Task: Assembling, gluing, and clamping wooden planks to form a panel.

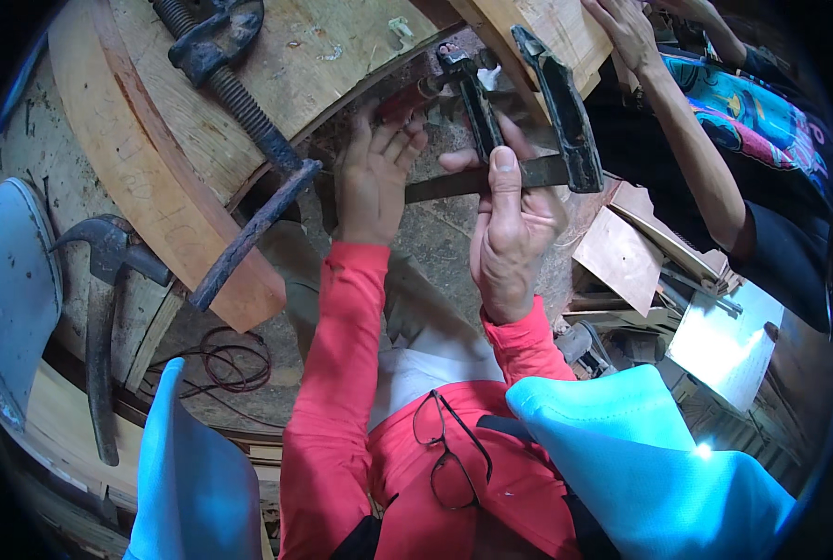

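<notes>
A dark steel bar clamp hangs in the air in front of me, its fixed jaw on the right. My right hand is closed around the bar by the sliding arm, thumb pressed on that arm's lower end. My left hand is beside the clamp's red handle, palm showing and fingers stretched out, slightly bent. Its fingertips are at or near the handle; whether they touch it is unclear.
A curved wooden piece lies on the bench at left under a large screw clamp. Left of it are a claw hammer and a pale blue panel. Another person's arm reaches over wood at right. Wood scraps lie below; a red cable is coiled.
</notes>
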`<state>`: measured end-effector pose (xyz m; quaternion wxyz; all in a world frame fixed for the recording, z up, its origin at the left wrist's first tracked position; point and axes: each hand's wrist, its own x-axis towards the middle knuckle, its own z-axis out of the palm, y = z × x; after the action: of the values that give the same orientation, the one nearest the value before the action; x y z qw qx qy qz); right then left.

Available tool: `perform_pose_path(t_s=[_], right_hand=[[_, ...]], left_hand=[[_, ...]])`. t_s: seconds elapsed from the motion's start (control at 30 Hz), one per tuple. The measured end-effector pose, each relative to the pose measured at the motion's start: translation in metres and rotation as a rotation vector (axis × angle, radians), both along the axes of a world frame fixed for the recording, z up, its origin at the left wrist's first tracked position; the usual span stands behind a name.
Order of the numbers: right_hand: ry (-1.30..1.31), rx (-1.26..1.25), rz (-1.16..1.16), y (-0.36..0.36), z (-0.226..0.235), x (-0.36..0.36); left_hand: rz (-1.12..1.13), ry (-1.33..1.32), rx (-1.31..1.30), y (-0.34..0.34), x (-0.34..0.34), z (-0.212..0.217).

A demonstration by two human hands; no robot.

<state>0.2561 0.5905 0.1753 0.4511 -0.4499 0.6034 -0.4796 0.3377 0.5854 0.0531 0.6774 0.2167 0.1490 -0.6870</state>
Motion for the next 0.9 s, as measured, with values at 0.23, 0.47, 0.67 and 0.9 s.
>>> perform_pose_path(t_s=[0.23, 0.47, 0.67, 0.9], right_hand=[[0.176, -0.121, 0.035, -0.005, -0.018, 0.008], [0.387, -0.177, -0.015, -0.015, -0.023, 0.016], [0.400, -0.190, -0.054, -0.019, -0.033, 0.020], [0.486, -0.165, 0.039, -0.028, -0.028, 0.014]], left_hand=[[-0.077, 0.000, -0.071, -0.021, -0.004, -0.036], [-0.123, 0.099, -0.085, -0.040, -0.011, -0.048], [-0.175, 0.118, -0.120, -0.053, -0.014, -0.062], [-0.244, 0.092, -0.134, -0.063, -0.013, -0.055]])
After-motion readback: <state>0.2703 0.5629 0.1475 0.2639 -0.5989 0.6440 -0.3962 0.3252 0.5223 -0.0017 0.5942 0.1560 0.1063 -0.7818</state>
